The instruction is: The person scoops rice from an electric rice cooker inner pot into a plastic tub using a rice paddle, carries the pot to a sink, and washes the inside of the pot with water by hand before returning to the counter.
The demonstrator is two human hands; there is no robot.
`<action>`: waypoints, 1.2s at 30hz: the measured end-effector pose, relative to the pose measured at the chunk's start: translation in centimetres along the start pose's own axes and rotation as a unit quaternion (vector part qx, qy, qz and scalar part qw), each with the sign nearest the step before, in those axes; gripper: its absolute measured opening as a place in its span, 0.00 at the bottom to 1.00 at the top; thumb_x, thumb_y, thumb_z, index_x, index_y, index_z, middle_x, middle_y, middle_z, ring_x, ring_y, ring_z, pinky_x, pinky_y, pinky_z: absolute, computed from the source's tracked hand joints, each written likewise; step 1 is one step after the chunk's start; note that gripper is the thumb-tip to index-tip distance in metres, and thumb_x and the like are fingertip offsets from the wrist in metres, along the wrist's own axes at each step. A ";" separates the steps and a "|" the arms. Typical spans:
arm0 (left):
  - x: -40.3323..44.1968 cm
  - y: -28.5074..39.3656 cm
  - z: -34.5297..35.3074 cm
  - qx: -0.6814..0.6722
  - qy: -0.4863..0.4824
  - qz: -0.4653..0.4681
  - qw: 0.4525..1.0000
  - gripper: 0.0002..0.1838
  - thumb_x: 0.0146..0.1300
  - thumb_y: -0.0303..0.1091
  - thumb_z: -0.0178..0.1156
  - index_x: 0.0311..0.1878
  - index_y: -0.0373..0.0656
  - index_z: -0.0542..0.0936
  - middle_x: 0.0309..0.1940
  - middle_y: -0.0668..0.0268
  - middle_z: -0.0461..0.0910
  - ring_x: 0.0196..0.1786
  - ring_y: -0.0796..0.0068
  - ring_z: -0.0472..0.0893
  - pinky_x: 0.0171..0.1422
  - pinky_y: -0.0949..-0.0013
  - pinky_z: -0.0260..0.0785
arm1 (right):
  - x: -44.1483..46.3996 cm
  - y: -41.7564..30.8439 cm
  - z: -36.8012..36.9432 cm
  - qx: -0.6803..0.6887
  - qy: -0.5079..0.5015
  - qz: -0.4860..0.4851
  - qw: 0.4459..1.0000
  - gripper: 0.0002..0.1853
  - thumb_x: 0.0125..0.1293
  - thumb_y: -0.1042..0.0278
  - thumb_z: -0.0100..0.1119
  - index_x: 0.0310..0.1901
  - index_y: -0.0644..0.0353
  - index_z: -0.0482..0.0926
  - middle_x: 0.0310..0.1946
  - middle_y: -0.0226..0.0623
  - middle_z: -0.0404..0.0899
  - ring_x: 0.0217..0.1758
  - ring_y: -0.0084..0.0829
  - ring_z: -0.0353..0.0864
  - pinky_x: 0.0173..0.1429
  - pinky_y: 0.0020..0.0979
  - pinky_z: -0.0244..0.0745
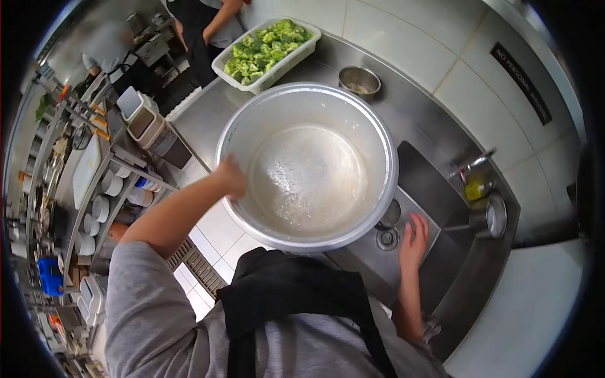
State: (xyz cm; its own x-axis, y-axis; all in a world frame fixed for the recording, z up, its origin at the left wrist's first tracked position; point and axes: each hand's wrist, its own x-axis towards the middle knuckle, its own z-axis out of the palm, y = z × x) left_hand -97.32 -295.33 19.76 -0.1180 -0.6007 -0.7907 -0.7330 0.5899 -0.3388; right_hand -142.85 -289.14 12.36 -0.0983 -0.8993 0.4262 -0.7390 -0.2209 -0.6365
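Observation:
A large metal pot [309, 179] stands before me at the sink's left side, with a wet, shiny bottom and a thick pale rim. My left hand [232, 178] is at the pot's left rim, smeared by motion; whether it touches or grips the rim is unclear. Over the sink basin [435, 217], to the right of the pot, my right hand [413, 241] has its fingers stretched out and nothing in them. Just left of that hand lie the round drain [387, 239] and a small metal cup [390, 214], partly covered by the pot.
Behind the pot, a white perforated tray [268, 80] holds broccoli florets [265, 50], beside a small metal bowl [360, 82]. A faucet [472, 164], a yellow-green item [479, 188] and a metal container [489, 215] are at right. People stand at the back; shelves [101, 170] line the left.

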 end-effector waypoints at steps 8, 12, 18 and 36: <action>-0.3 0.4 4.0 -0.393 0.386 0.058 0.832 0.13 0.68 0.41 0.50 0.39 0.48 0.81 0.32 0.54 0.82 0.38 0.50 0.81 0.43 0.55 0.72 | -1.3 -22.9 6.9 -0.172 -0.515 -0.089 0.835 0.16 0.69 0.61 0.43 0.36 0.59 0.81 0.38 0.49 0.80 0.44 0.48 0.78 0.51 0.45 0.71; -0.1 0.6 4.7 -0.468 0.548 0.081 0.689 0.08 0.66 0.35 0.52 0.41 0.45 0.79 0.33 0.51 0.81 0.38 0.50 0.81 0.43 0.56 0.72 | -0.1 -24.9 14.3 -0.093 -0.601 -0.058 0.791 0.22 0.71 0.55 0.35 0.40 0.58 0.81 0.41 0.49 0.80 0.48 0.47 0.78 0.54 0.43 0.70; -0.4 -2.4 6.0 -0.476 0.552 0.182 0.660 0.08 0.61 0.39 0.60 0.35 0.46 0.81 0.25 0.55 0.80 0.31 0.53 0.80 0.40 0.59 0.72 | -0.2 -21.0 21.7 -0.335 -0.698 -0.062 0.630 0.29 0.70 0.56 0.39 0.73 0.38 0.51 0.77 0.35 0.38 0.78 0.46 0.41 0.74 0.52 0.49; 0.1 -2.7 5.7 -0.410 0.539 0.151 0.720 0.07 0.60 0.39 0.59 0.32 0.48 0.82 0.18 0.66 0.78 0.27 0.63 0.80 0.44 0.63 0.71 | 11.9 -11.8 36.7 -0.255 -0.254 -0.073 0.930 0.22 0.63 0.61 0.49 0.58 0.56 0.72 0.62 0.40 0.69 0.68 0.41 0.64 0.73 0.47 0.50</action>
State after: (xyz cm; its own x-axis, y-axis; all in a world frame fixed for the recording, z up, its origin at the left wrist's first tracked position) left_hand -91.55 -293.94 17.70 -0.4825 -0.8426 0.2391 -0.6618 0.5296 0.5306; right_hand -110.82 -311.06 1.38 0.2597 -0.9647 0.0438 -0.9525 -0.2634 -0.1531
